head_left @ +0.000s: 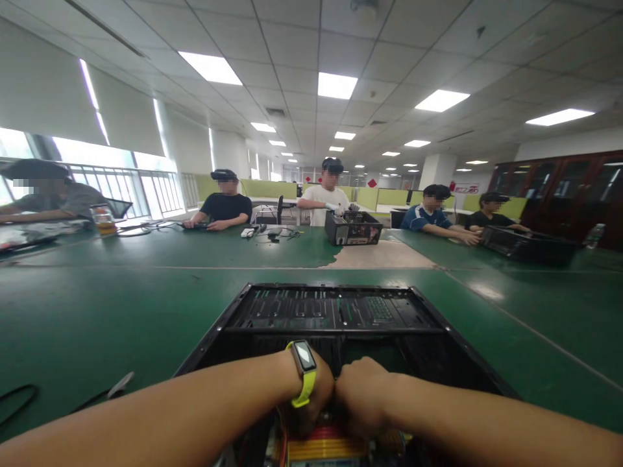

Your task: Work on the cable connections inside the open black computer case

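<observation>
A black computer case (335,332) lies open in front of me on the green table. Both my hands reach down inside it, close together near the middle. My left hand (318,389), below a watch with a yellow-green band (304,373), is bent downward with its fingers mostly hidden. Right beside it, my right hand (363,392) is closed with the knuckles up. Whatever the fingers grip is out of sight beneath the hands. Just below them are a red and yellow part (326,447) and some thin wires.
Black cables (17,395) lie to the left of the case. Across the green table (121,311) several people sit or stand; one works at another open computer case (353,228). A further black case (528,245) is at the right. A cup (104,220) stands far left.
</observation>
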The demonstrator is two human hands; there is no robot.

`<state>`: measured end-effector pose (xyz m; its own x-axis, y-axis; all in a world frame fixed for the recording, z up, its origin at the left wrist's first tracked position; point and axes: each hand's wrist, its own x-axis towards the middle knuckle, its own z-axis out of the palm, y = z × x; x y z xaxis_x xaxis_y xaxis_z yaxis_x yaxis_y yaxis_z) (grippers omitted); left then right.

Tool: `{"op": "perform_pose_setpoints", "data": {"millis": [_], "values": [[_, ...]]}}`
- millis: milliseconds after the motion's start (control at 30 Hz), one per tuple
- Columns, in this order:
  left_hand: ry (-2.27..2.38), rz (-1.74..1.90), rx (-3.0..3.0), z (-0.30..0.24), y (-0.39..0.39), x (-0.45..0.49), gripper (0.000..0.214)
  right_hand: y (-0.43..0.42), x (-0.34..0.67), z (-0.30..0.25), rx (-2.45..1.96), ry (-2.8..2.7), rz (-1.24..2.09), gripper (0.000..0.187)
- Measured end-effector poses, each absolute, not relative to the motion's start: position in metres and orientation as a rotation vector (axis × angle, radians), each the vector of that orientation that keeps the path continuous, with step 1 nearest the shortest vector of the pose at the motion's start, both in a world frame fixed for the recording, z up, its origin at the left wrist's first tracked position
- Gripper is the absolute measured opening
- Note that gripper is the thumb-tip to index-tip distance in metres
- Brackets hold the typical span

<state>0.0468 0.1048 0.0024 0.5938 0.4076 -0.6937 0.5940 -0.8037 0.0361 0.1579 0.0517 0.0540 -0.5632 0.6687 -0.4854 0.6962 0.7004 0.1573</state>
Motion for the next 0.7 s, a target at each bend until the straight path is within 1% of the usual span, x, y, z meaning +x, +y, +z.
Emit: {"op": "perform_pose_setpoints", "data": {"millis": [33, 100, 300, 433, 633, 700], "values": [[0.85, -1.176, 2.472, 0.007, 0.103, 0.05, 0.032, 0.052, 0.159, 0.058, 1.022, 2.374, -0.097, 0.037], [0.863, -1.289, 2.374, 0.012, 0.103, 0.055, 0.031, 0.053, 0.162, 0.062, 1.022, 2.367, -0.148, 0.036], [0.872, -1.212, 2.325, 0.006, 0.106, 0.056, 0.028, 0.06, 0.167, 0.058, 1.009, 2.401, -0.234, 0.03], [0.885, -1.195, 2.341, 0.01, 0.103, 0.056, 0.026, 0.056, 0.164, 0.057, 1.034, 2.348, -0.194, 0.03], [0.842, -1.263, 2.37, 0.022, 0.097, 0.058, 0.032, 0.051, 0.16, 0.061, 1.026, 2.364, -0.151, 0.03], [0.851, -1.279, 2.38, 0.025, 0.095, 0.059, 0.035, 0.051, 0.16, 0.06, 1.039, 2.372, -0.156, 0.033]]}}
